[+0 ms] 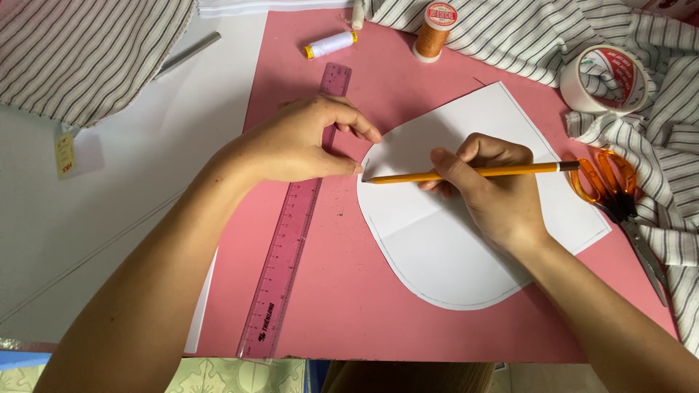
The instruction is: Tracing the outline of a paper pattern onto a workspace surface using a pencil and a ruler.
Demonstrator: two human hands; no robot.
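Your left hand (302, 142) pinches the white paper pattern (466, 211) steady at its edge, so your right hand (488, 189), clamped on the pencil (473, 173), can mark there.

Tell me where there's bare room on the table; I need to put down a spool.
Free: the pink sheet between the ruler and the white paper pattern, and the white tabletop left of it. Crowded: the top edge with thread spools, and the right side with tape roll, scissors, striped fabric.

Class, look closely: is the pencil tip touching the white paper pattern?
Touching. The head view shows the pencil tip resting on the white paper pattern edge, beside the left hand.
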